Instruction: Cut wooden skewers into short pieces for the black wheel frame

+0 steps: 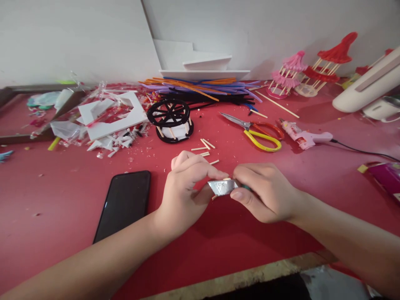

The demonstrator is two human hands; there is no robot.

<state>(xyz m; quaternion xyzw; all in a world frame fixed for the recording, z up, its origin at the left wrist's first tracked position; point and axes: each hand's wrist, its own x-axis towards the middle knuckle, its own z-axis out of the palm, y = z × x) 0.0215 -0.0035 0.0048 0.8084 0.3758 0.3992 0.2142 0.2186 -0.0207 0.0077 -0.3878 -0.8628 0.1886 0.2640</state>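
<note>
My right hand (265, 191) is closed round a cutter knife, with a bit of its green handle showing between the fingers. The knife's broad silver blade (221, 187) points left towards my left hand (187, 187). My left hand pinches a thin wooden stick (214, 198) at the blade, and most of the stick is hidden. Just beyond my hands, several short cut sticks (204, 154) lie on the red table (193, 258). Farther back stands a small round frame (170, 121) of black pipe cleaners with short wooden posts.
A phone (125, 204) lies left of my hands. Scissors (256, 131) and a pink glue gun (306, 133) lie to the right. Pipe cleaners (200, 88), foam-board scraps (117, 114) and pink (289, 75) and red (331, 64) pavilion models line the back.
</note>
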